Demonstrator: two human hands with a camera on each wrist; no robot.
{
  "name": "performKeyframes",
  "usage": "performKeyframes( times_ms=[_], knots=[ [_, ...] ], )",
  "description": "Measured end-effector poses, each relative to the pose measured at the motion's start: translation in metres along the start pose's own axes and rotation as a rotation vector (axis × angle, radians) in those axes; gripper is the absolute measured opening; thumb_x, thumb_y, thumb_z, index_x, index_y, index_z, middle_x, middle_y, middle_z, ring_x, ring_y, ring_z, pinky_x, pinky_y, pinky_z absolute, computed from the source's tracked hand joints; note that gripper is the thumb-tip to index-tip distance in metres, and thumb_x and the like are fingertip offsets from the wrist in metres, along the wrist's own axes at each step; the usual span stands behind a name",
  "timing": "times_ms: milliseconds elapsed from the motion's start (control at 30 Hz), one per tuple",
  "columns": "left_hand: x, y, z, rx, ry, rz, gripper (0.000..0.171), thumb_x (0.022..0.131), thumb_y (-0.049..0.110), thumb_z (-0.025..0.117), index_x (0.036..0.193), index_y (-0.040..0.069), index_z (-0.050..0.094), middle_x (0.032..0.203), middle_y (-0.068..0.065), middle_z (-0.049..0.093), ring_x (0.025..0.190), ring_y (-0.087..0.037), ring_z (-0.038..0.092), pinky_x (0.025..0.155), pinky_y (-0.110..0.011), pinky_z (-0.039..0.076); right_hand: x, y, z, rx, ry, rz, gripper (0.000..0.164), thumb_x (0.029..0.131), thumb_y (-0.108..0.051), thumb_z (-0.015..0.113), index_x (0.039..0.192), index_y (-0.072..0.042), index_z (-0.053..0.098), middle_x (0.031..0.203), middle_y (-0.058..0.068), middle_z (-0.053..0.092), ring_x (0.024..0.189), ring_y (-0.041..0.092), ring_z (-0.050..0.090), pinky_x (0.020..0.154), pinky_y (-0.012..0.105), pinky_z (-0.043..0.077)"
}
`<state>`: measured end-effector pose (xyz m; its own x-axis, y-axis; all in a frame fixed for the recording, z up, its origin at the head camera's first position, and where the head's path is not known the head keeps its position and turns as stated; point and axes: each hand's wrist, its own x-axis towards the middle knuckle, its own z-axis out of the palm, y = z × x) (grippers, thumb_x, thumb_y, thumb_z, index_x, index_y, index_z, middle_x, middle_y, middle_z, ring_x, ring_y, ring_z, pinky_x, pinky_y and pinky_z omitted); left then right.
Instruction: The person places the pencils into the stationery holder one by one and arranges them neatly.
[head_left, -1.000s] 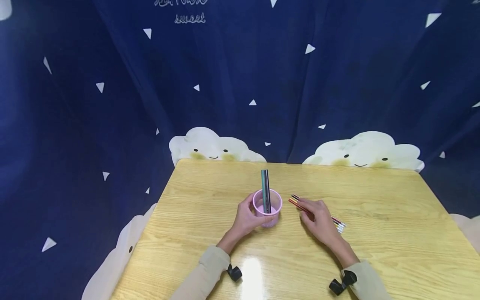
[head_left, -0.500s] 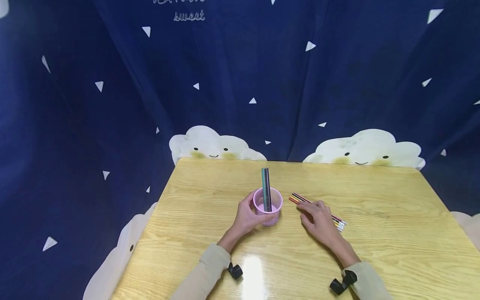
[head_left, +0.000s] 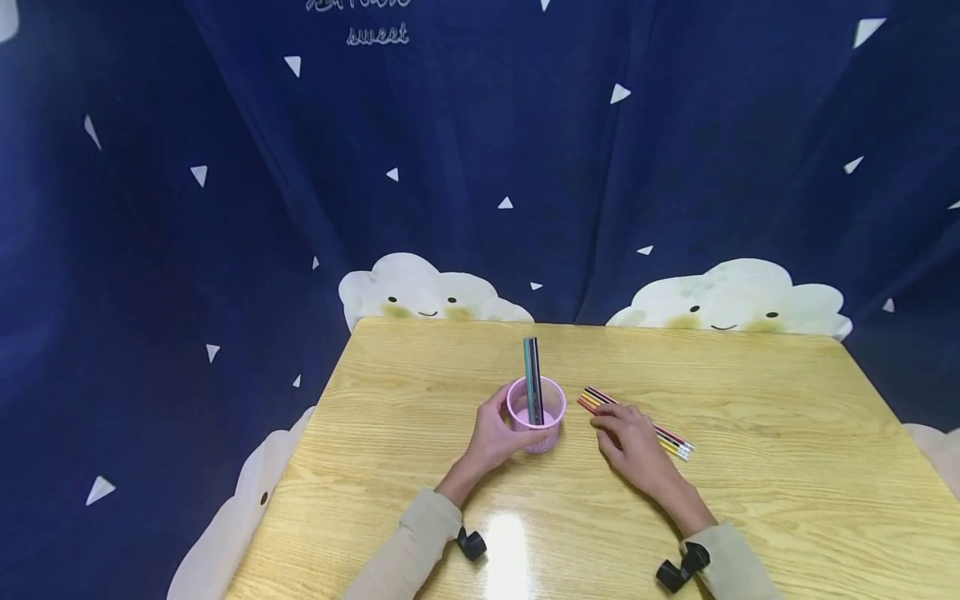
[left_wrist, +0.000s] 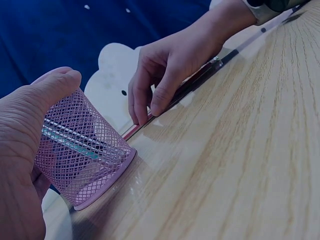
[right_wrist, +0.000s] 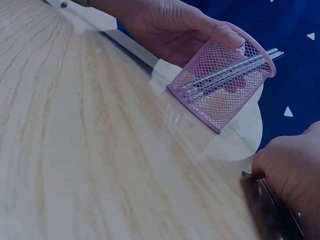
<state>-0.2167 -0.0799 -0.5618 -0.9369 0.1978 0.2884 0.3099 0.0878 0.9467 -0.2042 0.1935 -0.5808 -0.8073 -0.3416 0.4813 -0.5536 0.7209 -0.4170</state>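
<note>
My left hand (head_left: pixel 497 437) grips a pink mesh pencil cup (left_wrist: pixel 82 165), thumb across the near side near the rim and fingers round behind. Two or three pencils (head_left: pixel 532 362), teal and dark, lean upright inside it. Right of the cup, several striped pencils (head_left: pixel 595 398) in red, yellow and black lie side by side on the table, white ends toward the right. Over their middle my right hand (head_left: pixel 637 450) touches them with bent fingers, thumb and forefinger slightly apart. A red pencil (left_wrist: pixel 132 131) shows under its fingertips in the left wrist view.
The light wooden table (head_left: pixel 420 367) ends at a dark blue curtain (head_left: pixel 465 125) with white clouds and triangles. Black cameras (head_left: pixel 471 545) sit on both wrists. A bright reflection lies on the near part of the tabletop.
My right hand has slid slightly left and nearer across the pencils, exposing more of their white ends. The pencils lie more evenly side by side. My left hand and the cup have stayed put.
</note>
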Motion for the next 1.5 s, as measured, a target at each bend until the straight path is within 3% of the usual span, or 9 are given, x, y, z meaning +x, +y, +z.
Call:
performKeyframes(
  times_ms=[367,633,867,1200,1500],
  knots=[
    [0.0,0.001,0.001,-0.011,0.003,0.0,0.086,0.067,0.008,0.097,0.144,0.006,0.059,0.135,-0.01,0.067,0.124,-0.025,0.064,0.109,-0.039,0.053,-0.003,-0.004,0.001,-0.147,-0.029,-0.069,0.022,0.09,0.003,0.073,0.111,-0.001,0.078,0.115,0.017,0.071,0.105,0.037,0.064,0.09,0.055,0.051],
    [0.0,0.0,0.001,-0.011,0.003,0.005,0.085,0.067,0.008,0.098,0.143,0.009,0.06,0.134,-0.007,0.068,0.124,-0.023,0.064,0.109,-0.041,0.053,-0.002,-0.012,0.004,-0.258,0.053,-0.128,0.014,0.088,-0.001,0.077,0.102,-0.002,0.078,0.102,0.018,0.073,0.089,0.041,0.065,0.08,0.055,0.053],
    [0.0,-0.001,0.001,-0.045,0.002,0.012,0.084,0.068,0.007,0.098,0.143,0.009,0.06,0.134,-0.01,0.068,0.125,-0.03,0.064,0.11,-0.049,0.052,-0.003,-0.013,0.004,-0.268,0.041,-0.1,0.02,0.085,0.002,0.077,0.105,-0.001,0.077,0.106,0.017,0.074,0.094,0.04,0.065,0.084,0.054,0.052],
    [-0.001,-0.001,0.0,0.003,0.008,-0.008,0.085,0.068,0.011,0.099,0.143,0.008,0.059,0.134,-0.008,0.068,0.124,-0.023,0.064,0.109,-0.039,0.053,0.0,-0.016,-0.002,-0.263,-0.033,-0.063,0.02,0.091,-0.003,0.072,0.11,-0.002,0.077,0.112,0.015,0.073,0.099,0.038,0.069,0.083,0.054,0.057],
    [0.0,-0.001,0.001,-0.013,0.006,-0.004,0.086,0.068,0.009,0.098,0.144,0.009,0.059,0.135,-0.008,0.068,0.124,-0.023,0.064,0.108,-0.039,0.053,0.003,-0.019,-0.011,-0.232,-0.041,-0.05,0.029,0.085,0.004,0.072,0.113,-0.001,0.076,0.114,0.016,0.074,0.104,0.038,0.069,0.089,0.055,0.056]
  ],
)
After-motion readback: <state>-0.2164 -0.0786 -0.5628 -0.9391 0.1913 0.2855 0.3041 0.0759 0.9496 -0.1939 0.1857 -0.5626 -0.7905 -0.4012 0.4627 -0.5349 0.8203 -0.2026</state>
